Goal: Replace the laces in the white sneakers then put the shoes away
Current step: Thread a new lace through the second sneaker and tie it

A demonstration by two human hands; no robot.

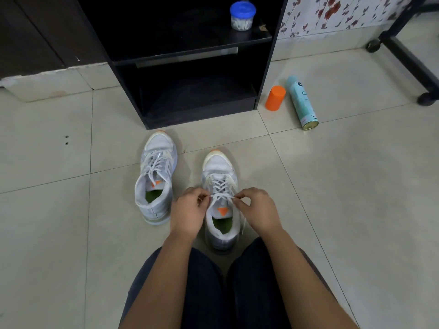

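White sneakers: left sneaker [155, 176] laced, right sneaker [221, 169] at its top eyelets, neither put away.
Both stand on the tiled floor [356, 186], toes pointing far, the right one nearer and between the person's knees. Left sneaker: lace crossed up to the tongue, no bow visible, untouched. Right sneaker: lace [219, 186] crossed through the full run; the left hand [190, 214] and right hand [256, 210] each pinch one lace end between thumb and curled fingers, just above the tongue. Judged: threading is all but done; tightening, perhaps tying, and storing both shoes remain. The black shelf unit [202, 115], far centre, has an open lower bay, a likely home. To the far right lie a spray can [301, 103] and orange cap [275, 98].
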